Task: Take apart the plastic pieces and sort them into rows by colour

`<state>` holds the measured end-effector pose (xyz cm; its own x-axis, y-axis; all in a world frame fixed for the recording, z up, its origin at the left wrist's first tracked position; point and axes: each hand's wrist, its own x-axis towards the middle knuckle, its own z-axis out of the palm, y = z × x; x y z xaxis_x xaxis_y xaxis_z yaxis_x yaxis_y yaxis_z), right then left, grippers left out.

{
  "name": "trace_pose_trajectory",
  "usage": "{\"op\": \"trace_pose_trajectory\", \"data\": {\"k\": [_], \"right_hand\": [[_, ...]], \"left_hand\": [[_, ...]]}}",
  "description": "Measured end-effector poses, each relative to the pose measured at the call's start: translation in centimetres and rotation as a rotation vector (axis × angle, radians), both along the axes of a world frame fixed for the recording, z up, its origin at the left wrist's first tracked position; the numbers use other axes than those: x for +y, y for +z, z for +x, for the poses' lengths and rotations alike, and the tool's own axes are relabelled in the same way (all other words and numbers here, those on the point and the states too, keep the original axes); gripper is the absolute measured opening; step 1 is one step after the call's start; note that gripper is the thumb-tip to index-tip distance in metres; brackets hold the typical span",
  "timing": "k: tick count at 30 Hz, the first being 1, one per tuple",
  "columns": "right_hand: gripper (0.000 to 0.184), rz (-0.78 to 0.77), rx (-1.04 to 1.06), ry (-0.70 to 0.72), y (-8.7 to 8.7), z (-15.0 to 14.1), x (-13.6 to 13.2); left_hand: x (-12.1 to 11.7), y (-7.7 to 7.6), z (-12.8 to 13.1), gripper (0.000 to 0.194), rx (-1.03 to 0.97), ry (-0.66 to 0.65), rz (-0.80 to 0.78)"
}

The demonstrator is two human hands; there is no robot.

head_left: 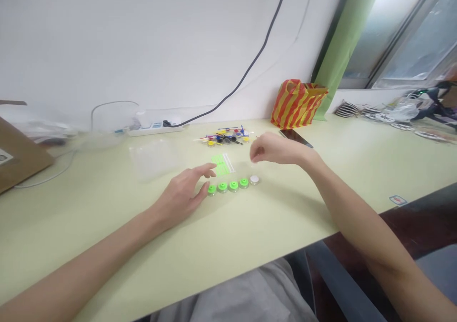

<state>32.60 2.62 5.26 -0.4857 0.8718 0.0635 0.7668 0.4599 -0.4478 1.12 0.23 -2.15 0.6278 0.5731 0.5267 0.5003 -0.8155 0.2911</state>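
My left hand [177, 199] lay open, fingers spread, just beside the first of a row of round green-capped plastic discs [227, 186]. A flat neon-green plastic sprue [220, 165] lay just beyond the row. My right hand [274, 149] hung half-open, nothing visible in it, close by the round white-capped disc [254, 179] ending the row.

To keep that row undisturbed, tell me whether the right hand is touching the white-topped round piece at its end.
Apart. The head view shows the right hand raised, its fingertips above and short of the white-topped round piece, with a plain gap between.
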Motion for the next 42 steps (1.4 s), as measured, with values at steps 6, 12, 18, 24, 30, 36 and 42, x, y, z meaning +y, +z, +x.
{"op": "trace_pose_trajectory", "data": {"k": [6, 12, 18, 24, 30, 36, 42], "right_hand": [[0.006, -0.382, -0.234, -0.030, -0.5, 1.2, 0.6], [0.011, -0.437, -0.224, 0.067, -0.8, 0.4, 0.8], [0.012, -0.362, -0.207, 0.087, -1.5, 0.3, 1.4], [0.013, -0.435, -0.193, 0.100, -1.5, 0.4, 1.4], [0.015, -0.408, -0.171, 0.089, -1.2, 0.1, 1.0], [0.015, -0.416, -0.149, 0.096, -1.1, 0.0, 0.8], [0.014, -0.454, -0.149, 0.118, -0.8, 0.2, 0.9]], "left_hand": [[0.0, 0.1, 0.0, 0.036, 0.047, -0.021, 0.018], [0.3, 0.0, -0.1, 0.037, 0.046, -0.037, 0.042], [0.5, -0.1, -0.1, 0.031, 0.060, -0.002, 0.038], [0.5, -0.1, 0.0, 0.031, 0.058, -0.016, 0.038], [0.5, -0.1, 0.1, 0.032, 0.059, -0.001, 0.009], [0.4, 0.0, 0.2, 0.032, 0.068, -0.013, 0.021], [0.4, -0.1, 0.2, 0.031, 0.072, -0.014, 0.023]]}}
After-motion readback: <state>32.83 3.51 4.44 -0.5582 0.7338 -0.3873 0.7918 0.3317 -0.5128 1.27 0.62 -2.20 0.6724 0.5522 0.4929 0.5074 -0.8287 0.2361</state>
